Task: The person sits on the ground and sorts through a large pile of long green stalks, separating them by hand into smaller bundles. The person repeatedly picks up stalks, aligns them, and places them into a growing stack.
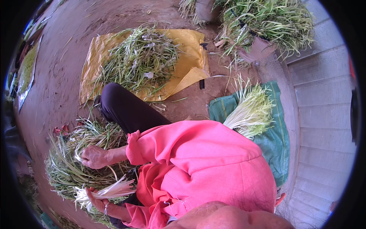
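Note:
My right hand (95, 157) is closed in a fist over a heap of green leafy stalks (65, 166), which look like chives. A pale stalk (77, 153) curves out of the fist, and its far end is hard to follow. Below it, my left hand (100, 201) grips a bunch of slender white-stemmed stalks (117, 189), with the stem ends spread towards my body. A silver bracelet (106, 208) circles that wrist. Pink sleeves (154, 148) cover both my arms down to the forearms.
A yellow woven sheet (191, 43) carries a tangled green pile (143, 60) beyond my dark-trousered knee (114, 96). Beside me, a pale bunch (251, 108) lies on a green woven sack (277, 148). Tied greens (266, 23) stand near the ribbed grey wall (320, 108).

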Action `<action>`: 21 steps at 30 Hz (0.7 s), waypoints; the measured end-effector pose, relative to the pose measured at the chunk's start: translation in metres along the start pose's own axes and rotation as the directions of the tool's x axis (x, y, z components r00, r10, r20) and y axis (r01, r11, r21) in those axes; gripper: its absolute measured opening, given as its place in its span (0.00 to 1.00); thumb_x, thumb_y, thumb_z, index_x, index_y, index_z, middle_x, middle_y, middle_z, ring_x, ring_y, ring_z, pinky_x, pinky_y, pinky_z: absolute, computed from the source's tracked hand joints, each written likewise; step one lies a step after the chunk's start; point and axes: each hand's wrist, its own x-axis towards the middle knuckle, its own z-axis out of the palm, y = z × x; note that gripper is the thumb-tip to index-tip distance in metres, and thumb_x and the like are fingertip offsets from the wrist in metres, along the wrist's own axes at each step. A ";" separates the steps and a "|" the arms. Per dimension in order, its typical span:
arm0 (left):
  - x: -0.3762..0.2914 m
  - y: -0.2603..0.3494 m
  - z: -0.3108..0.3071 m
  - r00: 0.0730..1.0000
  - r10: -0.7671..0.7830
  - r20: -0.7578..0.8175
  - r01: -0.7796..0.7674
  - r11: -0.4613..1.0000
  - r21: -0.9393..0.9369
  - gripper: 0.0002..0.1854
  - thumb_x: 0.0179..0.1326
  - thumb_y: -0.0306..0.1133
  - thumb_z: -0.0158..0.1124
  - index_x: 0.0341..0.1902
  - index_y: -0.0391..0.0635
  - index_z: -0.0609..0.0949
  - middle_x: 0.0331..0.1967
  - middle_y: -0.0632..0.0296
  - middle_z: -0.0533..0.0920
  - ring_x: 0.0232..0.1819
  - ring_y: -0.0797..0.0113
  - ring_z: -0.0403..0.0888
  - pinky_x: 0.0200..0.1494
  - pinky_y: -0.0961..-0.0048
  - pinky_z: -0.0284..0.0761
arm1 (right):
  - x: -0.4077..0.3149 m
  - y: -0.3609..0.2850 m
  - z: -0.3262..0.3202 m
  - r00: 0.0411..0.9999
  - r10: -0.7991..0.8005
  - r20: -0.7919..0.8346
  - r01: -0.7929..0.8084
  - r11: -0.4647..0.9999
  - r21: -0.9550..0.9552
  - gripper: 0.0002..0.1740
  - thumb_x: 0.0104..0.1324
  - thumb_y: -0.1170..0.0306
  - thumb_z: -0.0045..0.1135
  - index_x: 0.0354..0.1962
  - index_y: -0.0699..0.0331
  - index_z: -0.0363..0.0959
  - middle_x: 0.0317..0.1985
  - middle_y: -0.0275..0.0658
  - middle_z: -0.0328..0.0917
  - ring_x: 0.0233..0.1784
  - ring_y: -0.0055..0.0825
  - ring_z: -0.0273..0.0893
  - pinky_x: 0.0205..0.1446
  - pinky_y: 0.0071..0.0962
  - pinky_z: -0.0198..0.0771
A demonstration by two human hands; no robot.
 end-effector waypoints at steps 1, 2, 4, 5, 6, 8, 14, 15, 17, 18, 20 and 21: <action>-0.001 0.001 -0.001 0.999 0.017 0.051 -0.014 0.998 -0.057 0.16 0.55 0.36 0.69 0.44 0.44 0.78 0.29 0.67 0.79 0.29 0.78 0.72 0.34 0.82 0.70 | 0.000 -0.002 -0.001 1.000 0.006 -0.006 -0.006 0.999 -0.045 0.14 0.53 0.66 0.54 0.19 0.70 0.74 0.18 0.52 0.74 0.25 0.50 0.76 0.31 0.43 0.70; 0.000 0.000 0.001 0.988 -0.022 0.152 0.037 0.995 -0.096 0.14 0.56 0.35 0.67 0.43 0.43 0.78 0.31 0.64 0.80 0.29 0.78 0.74 0.32 0.82 0.71 | -0.002 -0.005 -0.001 0.999 0.037 -0.025 -0.039 0.994 -0.100 0.14 0.53 0.66 0.54 0.19 0.69 0.74 0.18 0.52 0.74 0.25 0.50 0.76 0.31 0.43 0.70; -0.002 -0.008 0.009 0.968 -0.085 0.238 0.111 0.989 -0.099 0.13 0.59 0.33 0.65 0.45 0.41 0.78 0.36 0.60 0.81 0.31 0.77 0.77 0.30 0.82 0.73 | -0.011 -0.011 0.002 0.991 0.017 0.133 0.006 0.985 -0.172 0.13 0.52 0.66 0.54 0.18 0.68 0.75 0.18 0.50 0.75 0.24 0.48 0.77 0.30 0.43 0.71; -0.004 -0.016 0.016 0.948 -0.105 0.300 0.134 0.988 -0.078 0.14 0.59 0.33 0.64 0.46 0.40 0.78 0.39 0.59 0.82 0.34 0.76 0.78 0.32 0.82 0.74 | -0.017 -0.015 0.005 0.977 0.012 0.214 0.031 0.980 -0.197 0.13 0.52 0.66 0.54 0.17 0.68 0.75 0.17 0.50 0.76 0.23 0.47 0.77 0.29 0.43 0.72; -0.006 -0.024 0.023 0.975 -0.105 0.196 0.123 0.989 -0.080 0.18 0.59 0.34 0.65 0.49 0.38 0.77 0.43 0.57 0.81 0.38 0.74 0.79 0.33 0.82 0.74 | -0.023 -0.019 0.009 0.962 0.032 0.272 0.049 0.957 -0.285 0.11 0.49 0.66 0.56 0.16 0.67 0.76 0.17 0.49 0.77 0.22 0.45 0.78 0.27 0.43 0.72; -0.010 -0.032 0.033 0.970 -0.141 0.200 0.155 0.986 -0.055 0.20 0.56 0.37 0.68 0.48 0.38 0.78 0.42 0.59 0.81 0.37 0.75 0.78 0.35 0.80 0.74 | -0.033 -0.024 0.014 0.938 -0.058 0.342 0.153 0.954 -0.259 0.12 0.44 0.66 0.58 0.16 0.68 0.77 0.18 0.48 0.77 0.23 0.43 0.78 0.27 0.42 0.72; -0.006 -0.025 0.029 0.966 -0.126 0.226 0.133 0.991 -0.016 0.18 0.55 0.37 0.69 0.45 0.39 0.79 0.37 0.62 0.81 0.31 0.77 0.75 0.33 0.80 0.72 | -0.041 -0.024 0.007 0.898 -0.084 0.432 0.216 0.939 -0.267 0.13 0.39 0.65 0.59 0.20 0.69 0.78 0.22 0.48 0.79 0.31 0.44 0.80 0.33 0.41 0.73; -0.004 -0.024 0.024 0.965 -0.120 0.233 0.128 0.992 -0.017 0.17 0.55 0.37 0.69 0.45 0.39 0.80 0.36 0.63 0.81 0.30 0.77 0.75 0.32 0.81 0.72 | -0.042 -0.025 0.003 0.891 -0.078 0.447 0.221 0.935 -0.277 0.13 0.39 0.66 0.58 0.21 0.69 0.78 0.23 0.49 0.79 0.32 0.44 0.80 0.34 0.41 0.73; 0.000 -0.019 0.007 0.986 0.040 0.160 -0.024 0.994 -0.103 0.14 0.55 0.35 0.68 0.41 0.41 0.80 0.29 0.67 0.80 0.25 0.79 0.72 0.30 0.83 0.69 | -0.045 -0.024 -0.007 0.832 0.046 0.553 0.184 0.917 -0.353 0.15 0.38 0.67 0.59 0.25 0.68 0.79 0.28 0.48 0.80 0.34 0.44 0.80 0.36 0.41 0.74; 0.003 -0.014 -0.002 0.998 0.036 0.051 -0.030 0.993 -0.115 0.14 0.55 0.35 0.68 0.42 0.41 0.80 0.30 0.67 0.80 0.27 0.78 0.72 0.31 0.82 0.70 | -0.046 -0.025 -0.012 0.813 0.027 0.581 0.206 0.921 -0.330 0.14 0.38 0.68 0.58 0.23 0.69 0.79 0.26 0.49 0.79 0.33 0.46 0.80 0.35 0.41 0.74; 0.005 -0.001 -0.024 0.990 0.124 0.073 -0.112 0.982 -0.151 0.14 0.57 0.37 0.66 0.43 0.42 0.80 0.34 0.67 0.79 0.31 0.77 0.74 0.37 0.79 0.72 | -0.044 -0.027 -0.019 0.758 0.020 0.652 0.295 0.881 -0.370 0.12 0.37 0.68 0.56 0.19 0.68 0.78 0.21 0.50 0.78 0.28 0.47 0.80 0.31 0.41 0.75; 0.006 0.008 -0.036 0.991 0.066 0.114 -0.049 0.988 -0.145 0.14 0.59 0.39 0.63 0.44 0.42 0.79 0.35 0.66 0.79 0.35 0.76 0.75 0.42 0.76 0.72 | -0.040 -0.029 -0.020 0.756 -0.013 0.654 0.329 0.872 -0.363 0.12 0.38 0.66 0.55 0.19 0.67 0.79 0.20 0.50 0.78 0.26 0.47 0.79 0.29 0.42 0.74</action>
